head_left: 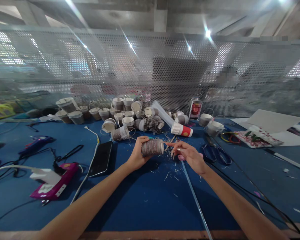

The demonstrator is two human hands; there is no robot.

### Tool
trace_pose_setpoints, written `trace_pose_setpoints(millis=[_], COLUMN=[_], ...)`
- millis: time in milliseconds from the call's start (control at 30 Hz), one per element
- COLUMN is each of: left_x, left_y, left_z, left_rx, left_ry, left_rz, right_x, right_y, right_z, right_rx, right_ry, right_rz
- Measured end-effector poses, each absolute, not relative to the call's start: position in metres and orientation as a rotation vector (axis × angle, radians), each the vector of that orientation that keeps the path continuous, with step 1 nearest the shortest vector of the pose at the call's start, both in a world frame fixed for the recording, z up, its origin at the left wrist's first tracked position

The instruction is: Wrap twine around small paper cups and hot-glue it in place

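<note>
My left hand [138, 154] is wrapped round a cup [152, 147] wound with grey-brown yarn. The cup lies on its side in the air above the blue table, its pale rim facing right. My right hand [188, 156] is just right of that rim, index finger stretched toward it; whether the fingertip touches cannot be made out. Its other fingers are apart and loosely bent, with nothing plainly held. A pale bluish rod [195, 198] runs from beneath my right hand to the table's front edge. Yarn and paper scraps [170, 146] lie behind the hands.
Several yarn-wound cups [118, 116] crowd the back, near a stack of paper cups [182, 129]. To the right are blue-handled scissors [216, 155] and a patterned packet [258, 136]. A phone [100, 159], a magenta power strip [55, 185] and a blue glue gun [36, 145] lie left.
</note>
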State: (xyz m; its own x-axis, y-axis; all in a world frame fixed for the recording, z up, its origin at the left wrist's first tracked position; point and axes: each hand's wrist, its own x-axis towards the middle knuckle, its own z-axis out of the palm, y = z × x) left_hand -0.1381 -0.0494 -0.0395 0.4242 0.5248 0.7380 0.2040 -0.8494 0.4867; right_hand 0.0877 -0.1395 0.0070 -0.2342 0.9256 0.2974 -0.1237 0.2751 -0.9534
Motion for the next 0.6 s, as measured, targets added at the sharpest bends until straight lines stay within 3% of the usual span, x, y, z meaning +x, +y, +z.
trace_pose_setpoints(millis=[400,600], left_x=[-0.1369,-0.1382], left_y=[-0.0472,-0.0464], left_z=[-0.0424,-0.0418], left_rx=[2.370,2.342], left_ry=[0.594,0.568], left_rz=[1.466,1.488], right_x=[0.0866,0.0850], right_y=[-0.1424,-0.1370], right_z=[0.0096,0.0108], right_rx=[-0.855,-0.780], right_ry=[-1.530,-1.391], right_rz=[1.102,1.274])
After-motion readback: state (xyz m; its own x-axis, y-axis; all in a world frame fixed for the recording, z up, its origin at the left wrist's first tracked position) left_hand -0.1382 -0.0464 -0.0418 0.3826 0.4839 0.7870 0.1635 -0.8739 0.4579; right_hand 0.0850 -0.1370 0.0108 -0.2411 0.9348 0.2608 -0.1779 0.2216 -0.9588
